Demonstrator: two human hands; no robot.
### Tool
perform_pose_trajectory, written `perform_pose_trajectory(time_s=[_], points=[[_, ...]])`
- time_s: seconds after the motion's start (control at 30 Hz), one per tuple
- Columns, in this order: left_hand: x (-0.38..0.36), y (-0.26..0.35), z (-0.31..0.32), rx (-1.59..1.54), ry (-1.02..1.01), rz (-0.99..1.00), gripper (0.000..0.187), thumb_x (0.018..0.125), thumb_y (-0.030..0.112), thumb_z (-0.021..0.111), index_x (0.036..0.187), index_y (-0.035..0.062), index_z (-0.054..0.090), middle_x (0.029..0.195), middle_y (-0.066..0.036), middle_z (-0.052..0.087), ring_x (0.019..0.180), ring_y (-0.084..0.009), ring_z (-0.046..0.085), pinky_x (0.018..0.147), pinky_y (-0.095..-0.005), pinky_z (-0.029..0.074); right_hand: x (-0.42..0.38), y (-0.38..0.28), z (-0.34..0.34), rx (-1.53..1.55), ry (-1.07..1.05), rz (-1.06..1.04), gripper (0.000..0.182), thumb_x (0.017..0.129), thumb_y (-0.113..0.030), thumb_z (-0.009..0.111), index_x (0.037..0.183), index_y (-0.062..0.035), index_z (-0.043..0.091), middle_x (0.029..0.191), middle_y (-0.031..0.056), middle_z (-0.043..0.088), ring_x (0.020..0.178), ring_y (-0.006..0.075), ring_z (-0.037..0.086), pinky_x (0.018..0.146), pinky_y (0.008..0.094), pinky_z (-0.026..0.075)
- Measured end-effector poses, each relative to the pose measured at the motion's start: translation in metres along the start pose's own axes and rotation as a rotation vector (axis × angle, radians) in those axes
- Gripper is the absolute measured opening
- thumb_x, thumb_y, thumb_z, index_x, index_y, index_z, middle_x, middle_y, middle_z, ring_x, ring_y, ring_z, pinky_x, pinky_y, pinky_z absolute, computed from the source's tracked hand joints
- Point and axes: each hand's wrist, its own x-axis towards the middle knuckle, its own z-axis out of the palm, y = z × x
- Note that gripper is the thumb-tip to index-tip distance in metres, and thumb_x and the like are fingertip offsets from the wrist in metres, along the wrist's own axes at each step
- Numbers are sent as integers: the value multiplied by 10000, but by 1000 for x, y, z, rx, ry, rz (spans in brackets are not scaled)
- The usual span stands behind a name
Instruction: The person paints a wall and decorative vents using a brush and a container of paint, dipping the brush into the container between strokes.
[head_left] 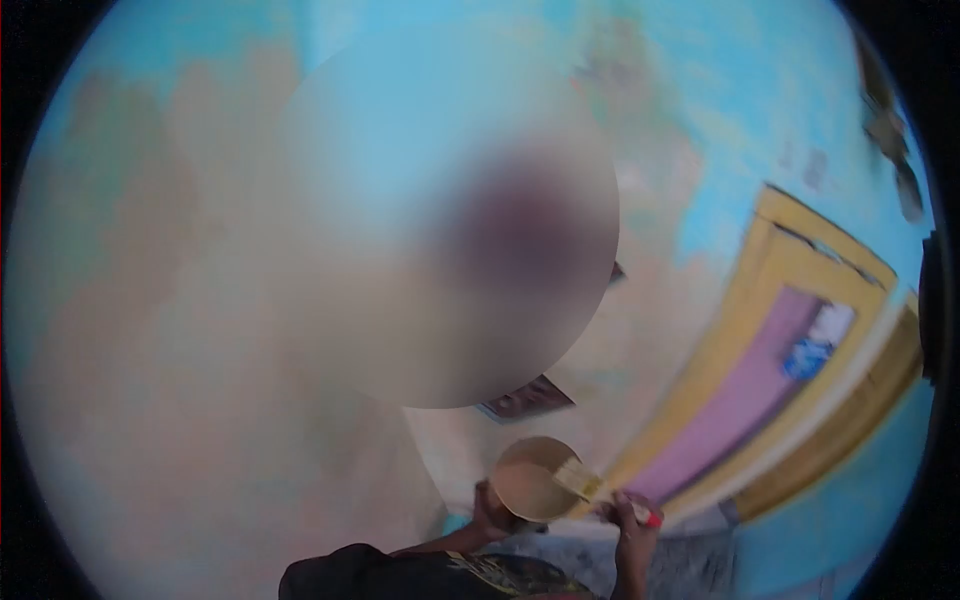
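Note:
Low in the view, my left hand is closed on the side of a round tan bowl. Inside the bowl is a pinkish-brown content that looks like paint. My right hand grips a paintbrush by its handle, whose end shows red. The brush's wide, pale bristles overlap the bowl's right rim in this view.
A wall with blue and pinkish-beige patches fills much of the view. To the right stands a yellow-framed doorway with a purple panel. A dark picture shows beyond the bowl. A large blurred circle hides the upper middle.

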Motion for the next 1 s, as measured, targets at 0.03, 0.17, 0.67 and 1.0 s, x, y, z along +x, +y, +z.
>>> perform_pose_trajectory(time_s=[0.03,0.17,0.67,1.0], points=[[2,0,5,251,6,-8,890,894,741,458,1574,206,249,1568,-168,327,1409,-421,387,1125,-688,329,1,0,-3,-48,-6,-38,200,911,-117,727,984,61,669,837,126,707,720,223,717,655,343,607],[20,15,-19,422,152,-165,880,897,720,470,1569,195,254,1564,-170,334,1394,-435,396,1073,-711,357,-4,-11,-10,4,-43,-24,189,944,-94,704,1059,54,676,888,108,722,785,177,714,715,319,597],[78,-32,-8,714,156,-394,895,842,720,543,1521,172,343,1488,-144,452,1246,-392,532,856,-684,491,-52,-47,-14,-12,283,2,195,947,-134,706,1016,47,685,870,81,713,799,125,710,705,268,587],[78,-34,4,408,156,-455,1033,790,776,577,1563,165,268,1539,-226,353,1383,-547,351,931,-744,453,-48,-39,-23,-59,316,-126,175,939,-98,704,1007,59,672,887,97,715,793,139,711,700,267,584]])
